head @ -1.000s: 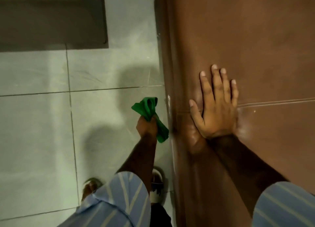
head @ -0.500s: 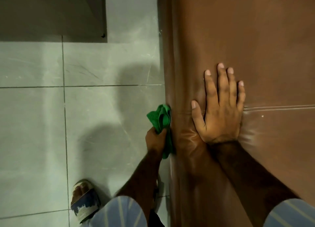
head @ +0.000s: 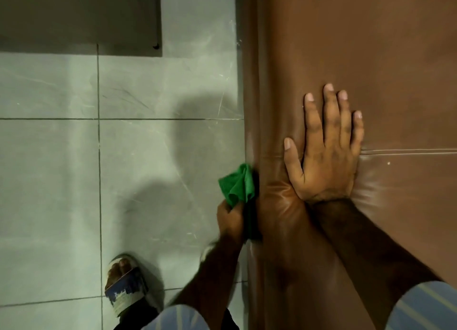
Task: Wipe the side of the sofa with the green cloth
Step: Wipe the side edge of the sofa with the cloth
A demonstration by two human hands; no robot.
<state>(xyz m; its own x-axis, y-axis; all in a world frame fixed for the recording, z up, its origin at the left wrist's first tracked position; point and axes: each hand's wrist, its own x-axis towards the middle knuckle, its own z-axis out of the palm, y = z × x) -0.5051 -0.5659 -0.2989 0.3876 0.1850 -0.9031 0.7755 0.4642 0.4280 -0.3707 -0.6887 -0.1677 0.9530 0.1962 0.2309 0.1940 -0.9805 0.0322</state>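
- While the left hand (head: 231,219) presses the green cloth (head: 238,185) against the side of the sofa (head: 252,87), the stroke should, by my judgement, run along that vertical brown face in long overlapping passes, not short dabs.
- The cloth is bunched: one wad sticks out above the fist, and a darker strip lies between the palm and the sofa. Spreading it flatter would likely put more fabric on the leather.
- The cloth sits low on the side panel, just at the rounded edge where the side meets the top surface, near the tiled floor (head: 148,156). How far down the panel the wipe reaches cannot be told, as the side is seen almost edge-on.
- The left hand is closed in a fist around the cloth, knuckles turned outward toward the floor, forearm running down from the striped sleeve (head: 173,319).
- The right hand (head: 326,156) holds nothing; it lies flat and spread on the sofa's top, fingers extended, thumb apart toward the edge, the heel sinking into the leather and raising wrinkles.
- That bracing arm appears to carry weight, so steady, even pressure there should keep the wiping side controlled.
- A sandalled foot (head: 123,282) stands on the floor, well clear of the cloth.
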